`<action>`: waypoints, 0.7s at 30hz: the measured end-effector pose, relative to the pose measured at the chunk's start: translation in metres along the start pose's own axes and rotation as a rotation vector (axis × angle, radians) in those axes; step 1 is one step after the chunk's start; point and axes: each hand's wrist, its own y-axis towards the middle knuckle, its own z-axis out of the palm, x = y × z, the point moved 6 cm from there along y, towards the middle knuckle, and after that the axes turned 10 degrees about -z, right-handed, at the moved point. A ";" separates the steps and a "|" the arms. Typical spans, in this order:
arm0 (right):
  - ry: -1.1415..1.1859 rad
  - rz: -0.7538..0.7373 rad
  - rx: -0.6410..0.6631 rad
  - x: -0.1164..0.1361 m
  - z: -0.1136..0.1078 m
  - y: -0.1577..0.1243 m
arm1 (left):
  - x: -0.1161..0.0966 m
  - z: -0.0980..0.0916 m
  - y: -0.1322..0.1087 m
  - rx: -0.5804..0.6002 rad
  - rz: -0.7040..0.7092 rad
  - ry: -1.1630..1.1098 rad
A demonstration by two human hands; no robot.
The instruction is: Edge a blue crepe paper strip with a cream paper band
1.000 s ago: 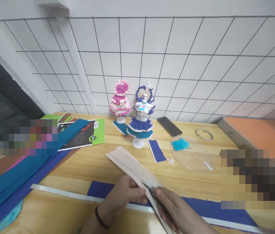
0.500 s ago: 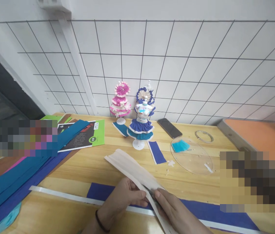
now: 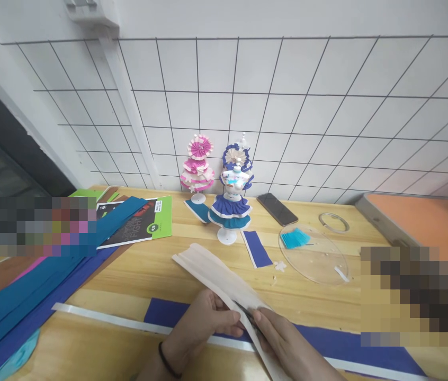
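Observation:
My left hand (image 3: 204, 323), a dark band at its wrist, pinches the near edge of a long cream strip of crepe paper (image 3: 212, 270). My right hand (image 3: 281, 336) is closed round scissors (image 3: 243, 308), whose dark blades show at a slit in the paper; their handles are hidden in my fingers. Below my hands lie a dark blue paper strip (image 3: 351, 344) and a narrow white strip (image 3: 105, 318). Beyond the paper stands a small white dress form (image 3: 235, 182) wearing a ruffled blue and teal paper skirt (image 3: 230, 211).
Pink (image 3: 197, 169) and blue-and-cream (image 3: 235, 154) paper dresses stand behind. At right are a phone (image 3: 277, 209), a clear round plate (image 3: 315, 264) with turquoise paper pieces (image 3: 295, 238), and a clear ring (image 3: 333, 222). Teal paper lengths (image 3: 37, 286) and a booklet (image 3: 136, 225) lie at left.
The scissor blades show more clearly at the slit in the cream paper. Both hands keep nearly the same place, and the whole view has shifted slightly.

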 end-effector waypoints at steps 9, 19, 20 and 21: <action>0.020 0.011 0.002 -0.003 0.001 0.001 | 0.001 -0.001 0.000 -0.012 0.010 -0.012; 0.013 -0.003 -0.008 -0.006 0.001 0.001 | 0.001 -0.002 -0.001 0.042 0.009 0.008; 0.013 -0.006 -0.006 -0.005 0.001 0.000 | 0.001 -0.003 -0.002 0.047 0.006 0.013; 0.014 -0.010 -0.005 -0.004 0.001 0.000 | 0.001 -0.004 -0.002 0.048 0.003 0.014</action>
